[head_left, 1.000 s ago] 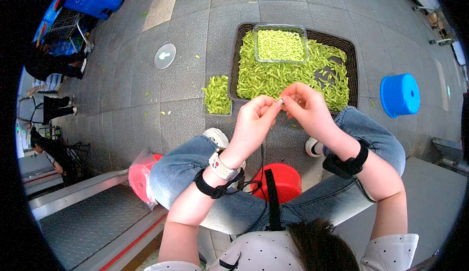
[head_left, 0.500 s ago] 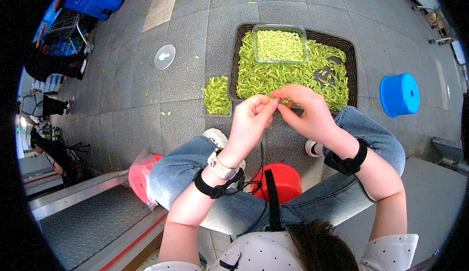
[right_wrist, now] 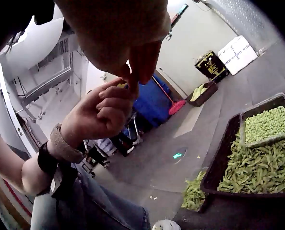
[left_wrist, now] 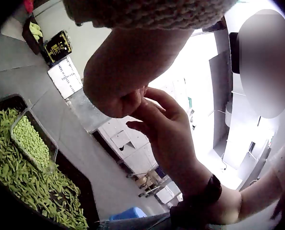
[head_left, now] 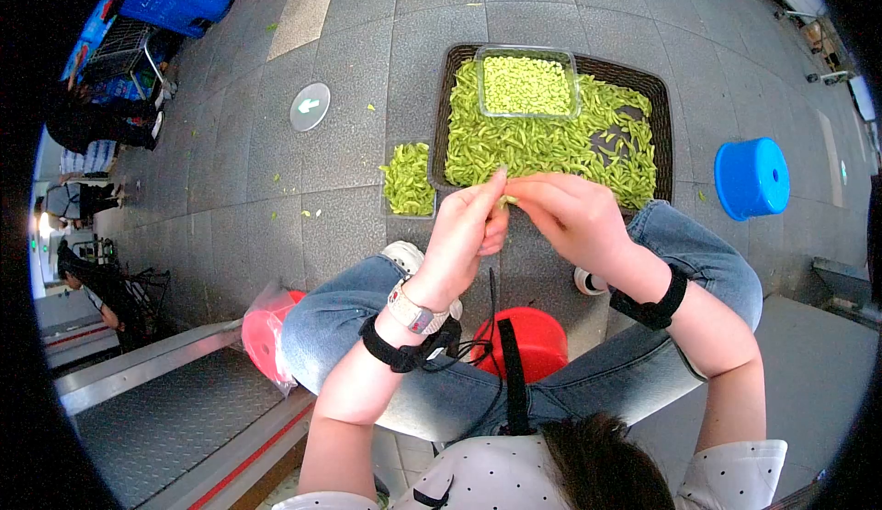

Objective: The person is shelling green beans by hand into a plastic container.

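Note:
Both hands meet in front of the dark woven tray [head_left: 669, 133], low over its near edge. A bit of green bean pod [head_left: 507, 200] shows between the fingertips. My left hand [head_left: 467, 232] pinches it with curled fingers, its thumb lying along the top. From the other side, my right hand [head_left: 577, 220] grips the pod between thumb and fingers; most of it is hidden. Green bean pods [head_left: 496, 150] fill much of the tray. On them sits a clear plastic tub [head_left: 576, 96] of shelled beans [head_left: 525, 85].
Left of the tray, a small clear container holds more pods [head_left: 408, 179]. A blue stool [head_left: 753, 179] stands at the right. Between the legs is a red stool [head_left: 528, 343], with another red stool [head_left: 266, 335] at the left. People [head_left: 101, 124] are at the far left.
The left hand has turned, its thumb now pointing up past the right fingertips. Both hands have shifted slightly left. The tray and tub stay put.

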Motion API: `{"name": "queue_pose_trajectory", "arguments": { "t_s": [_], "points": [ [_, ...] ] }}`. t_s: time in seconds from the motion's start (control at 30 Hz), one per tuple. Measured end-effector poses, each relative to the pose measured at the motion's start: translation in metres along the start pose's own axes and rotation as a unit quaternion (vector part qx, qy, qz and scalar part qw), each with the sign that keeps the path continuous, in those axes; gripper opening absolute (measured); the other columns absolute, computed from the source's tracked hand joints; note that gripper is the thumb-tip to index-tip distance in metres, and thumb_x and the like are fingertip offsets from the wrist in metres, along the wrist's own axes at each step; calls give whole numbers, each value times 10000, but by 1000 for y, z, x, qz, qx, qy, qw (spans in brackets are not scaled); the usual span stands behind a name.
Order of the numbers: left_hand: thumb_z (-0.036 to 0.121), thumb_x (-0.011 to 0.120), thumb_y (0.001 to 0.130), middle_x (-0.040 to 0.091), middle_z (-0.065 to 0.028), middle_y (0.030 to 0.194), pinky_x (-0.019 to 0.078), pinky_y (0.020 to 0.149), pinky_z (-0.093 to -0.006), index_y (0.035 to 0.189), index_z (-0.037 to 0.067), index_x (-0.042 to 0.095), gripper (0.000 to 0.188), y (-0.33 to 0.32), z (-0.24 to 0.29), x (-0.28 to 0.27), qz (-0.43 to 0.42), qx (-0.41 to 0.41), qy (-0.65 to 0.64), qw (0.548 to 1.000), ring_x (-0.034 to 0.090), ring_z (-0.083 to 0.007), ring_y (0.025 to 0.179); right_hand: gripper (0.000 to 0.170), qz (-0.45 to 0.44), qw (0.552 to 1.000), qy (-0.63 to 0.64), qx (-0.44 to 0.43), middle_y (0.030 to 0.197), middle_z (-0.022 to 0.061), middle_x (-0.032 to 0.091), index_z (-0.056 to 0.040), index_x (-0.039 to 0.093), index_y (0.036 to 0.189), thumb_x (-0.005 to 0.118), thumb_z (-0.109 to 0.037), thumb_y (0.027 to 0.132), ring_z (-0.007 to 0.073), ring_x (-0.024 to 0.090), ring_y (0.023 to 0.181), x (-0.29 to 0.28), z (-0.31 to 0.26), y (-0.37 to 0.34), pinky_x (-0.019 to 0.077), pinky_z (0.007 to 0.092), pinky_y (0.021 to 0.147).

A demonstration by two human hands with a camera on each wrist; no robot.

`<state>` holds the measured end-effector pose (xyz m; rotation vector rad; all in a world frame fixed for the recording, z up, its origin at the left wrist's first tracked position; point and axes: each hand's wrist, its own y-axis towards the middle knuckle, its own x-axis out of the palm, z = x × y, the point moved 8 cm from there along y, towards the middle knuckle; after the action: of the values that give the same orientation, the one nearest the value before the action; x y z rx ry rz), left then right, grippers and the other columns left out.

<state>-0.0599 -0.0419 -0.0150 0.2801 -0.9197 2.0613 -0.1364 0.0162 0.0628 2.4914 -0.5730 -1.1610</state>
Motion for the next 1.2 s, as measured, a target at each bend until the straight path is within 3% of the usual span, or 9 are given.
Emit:
{"name": "queue_pose_trajectory", "arguments": {
  "t_s": [0.37,0.5,0.7,0.8,0.87,1.0,1.03,1.13,1.2],
  "points": [
    [227,423,874,313,63,474,194,361,-181,779,72,486,192,4,-5,-5,10,-2,30,999,256,-35,384,141,-13,997,40,70,787,96,576,-55,533,861,571,-93,730,227,586,662,4,8,-4,473,294,548],
    [227,420,874,315,63,469,198,363,-182,798,53,514,211,5,-5,-5,17,-1,74,997,256,-34,384,139,47,969,146,191,806,73,585,-38,531,884,562,-87,758,153,590,688,-3,28,-7,460,252,547],
    [240,424,872,330,66,462,199,365,-179,798,43,534,237,4,-3,-4,34,17,131,991,264,-25,387,196,61,823,391,407,860,59,579,-22,494,953,552,-96,780,110,563,751,16,80,-24,438,212,602],
    [225,435,867,364,64,472,212,369,-176,772,47,536,226,4,0,-1,40,41,190,980,290,-18,398,229,15,654,510,559,834,56,579,-32,482,975,559,-77,764,134,558,737,63,104,-70,440,230,616],
    [196,453,859,406,57,491,240,378,-175,744,45,535,207,4,0,-1,32,60,206,976,327,-12,417,263,-19,611,522,594,814,53,577,-39,473,996,568,-72,753,140,549,736,90,107,-96,435,234,631],
    [188,474,848,420,48,507,269,398,-180,724,33,530,206,2,0,4,16,61,213,975,360,-18,451,227,-42,617,510,598,783,53,567,-34,494,958,571,-65,747,136,543,719,102,115,-102,436,232,623],
    [198,462,854,405,54,499,252,397,-176,735,41,537,210,2,0,5,10,65,233,970,344,-15,444,216,2,631,514,581,781,52,569,-31,501,952,565,-55,747,130,540,716,98,124,-92,434,219,622],
    [216,440,865,374,67,485,221,397,-170,748,55,546,226,1,-1,10,-5,72,277,958,310,-11,431,345,113,688,554,455,943,104,540,-13,435,1105,527,-25,772,173,530,888,48,134,-35,436,270,799],
    [211,442,864,374,66,488,227,401,-174,731,50,540,230,0,-1,13,-5,71,294,953,310,-13,435,442,137,691,573,420,1130,166,455,-54,283,1253,431,-47,837,212,472,1029,21,133,-7,379,295,896]
  ]
}}
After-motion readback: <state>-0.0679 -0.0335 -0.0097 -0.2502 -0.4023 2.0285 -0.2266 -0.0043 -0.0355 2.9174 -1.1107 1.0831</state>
